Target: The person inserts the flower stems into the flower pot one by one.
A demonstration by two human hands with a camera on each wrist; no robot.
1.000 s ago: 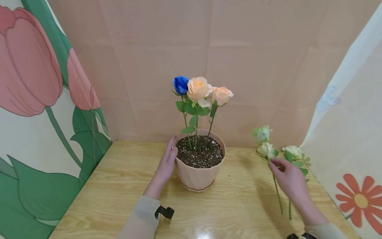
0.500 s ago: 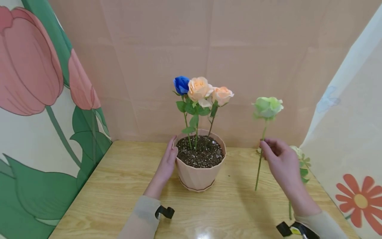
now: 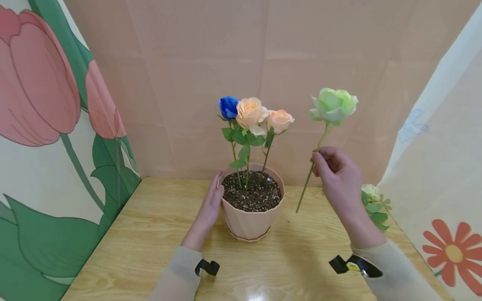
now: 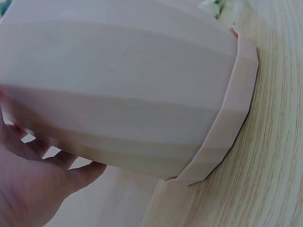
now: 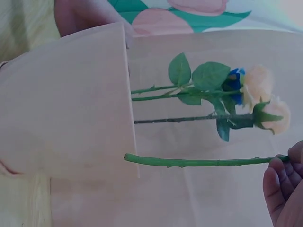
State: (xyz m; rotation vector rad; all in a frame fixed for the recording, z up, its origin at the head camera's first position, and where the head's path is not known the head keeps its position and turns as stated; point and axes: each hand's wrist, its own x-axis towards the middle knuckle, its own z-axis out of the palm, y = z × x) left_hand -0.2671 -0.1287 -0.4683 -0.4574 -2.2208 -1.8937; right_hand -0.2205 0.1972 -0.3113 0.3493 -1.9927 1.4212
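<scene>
Pink pot (image 3: 248, 223) is prob. steadied by L hand (image 3: 211, 205), fingers extended on its side. Right of pot, R hand (image 3: 340, 179) pinches green rose (image 3: 334, 105) high on stem, prob. leaving lower end free; blue rose (image 3: 228, 107) & peach roses (image 3: 250, 112) stand in pot.

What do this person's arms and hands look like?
The left hand and right hand are bare. The left sleeve and right sleeve are plain pale beige, with a left black band and right black band strapped over them; the right one shows a yellow patch.
</scene>
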